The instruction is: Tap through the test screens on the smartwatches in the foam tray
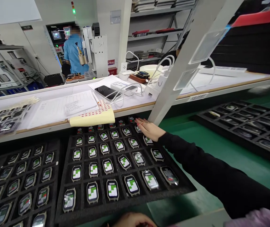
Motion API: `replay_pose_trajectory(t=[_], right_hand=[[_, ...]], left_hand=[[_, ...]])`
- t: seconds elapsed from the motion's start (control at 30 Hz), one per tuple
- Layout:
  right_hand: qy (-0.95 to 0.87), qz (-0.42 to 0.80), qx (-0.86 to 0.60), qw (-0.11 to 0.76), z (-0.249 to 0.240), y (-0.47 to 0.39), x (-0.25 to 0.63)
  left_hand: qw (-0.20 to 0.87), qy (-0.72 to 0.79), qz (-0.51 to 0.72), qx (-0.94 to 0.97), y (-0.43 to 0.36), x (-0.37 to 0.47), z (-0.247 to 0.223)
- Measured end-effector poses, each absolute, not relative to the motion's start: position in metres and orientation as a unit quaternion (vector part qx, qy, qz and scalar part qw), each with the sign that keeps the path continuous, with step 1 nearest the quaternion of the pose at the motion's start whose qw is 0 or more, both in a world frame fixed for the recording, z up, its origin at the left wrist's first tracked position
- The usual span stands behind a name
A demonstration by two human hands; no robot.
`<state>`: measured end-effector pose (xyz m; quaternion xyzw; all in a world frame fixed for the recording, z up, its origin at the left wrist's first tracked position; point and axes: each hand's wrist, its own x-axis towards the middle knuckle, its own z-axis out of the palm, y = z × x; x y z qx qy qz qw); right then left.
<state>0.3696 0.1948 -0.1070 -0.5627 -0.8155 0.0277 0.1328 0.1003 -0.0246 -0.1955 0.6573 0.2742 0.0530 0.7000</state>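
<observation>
My right hand (148,128) reaches to the back right corner of a black foam tray (62,192), with fingers stretched out over a smartwatch case (132,119). The fingertips are at its edge; firm contact cannot be made out. Rows of strapless smartwatch cases fill the compartments, many with screens lit in green and white blocks, such as a front-row case (112,189). The front right case (169,175) shows a mostly dark screen with text. At the bottom edge, my left hand (133,220) is mostly cut off, and its fingers are hidden.
A second watch tray (58,154) lies left, a third tray (250,126) right, on the green bench surface (179,134). Above are a shelf edge (135,108), a slanted white post (184,72), papers (61,107), a phone (106,92) and white cables. A person in blue (74,52) stands behind.
</observation>
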Motion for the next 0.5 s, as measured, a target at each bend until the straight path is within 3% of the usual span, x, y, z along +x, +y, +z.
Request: replay_pose_trajectory(t=[0.23,0.5], right_hand=[[-0.816,0.021,-0.566,0.115,-0.126,0.219,0.366],[-0.845,0.028,-0.521,0.119,-0.107,0.217,0.35]], left_hand=[[0.714,0.281,0.058,0.639,-0.027,0.1,-0.204],[0.711,0.279,0.064,0.642,-0.027,0.1,-0.2]])
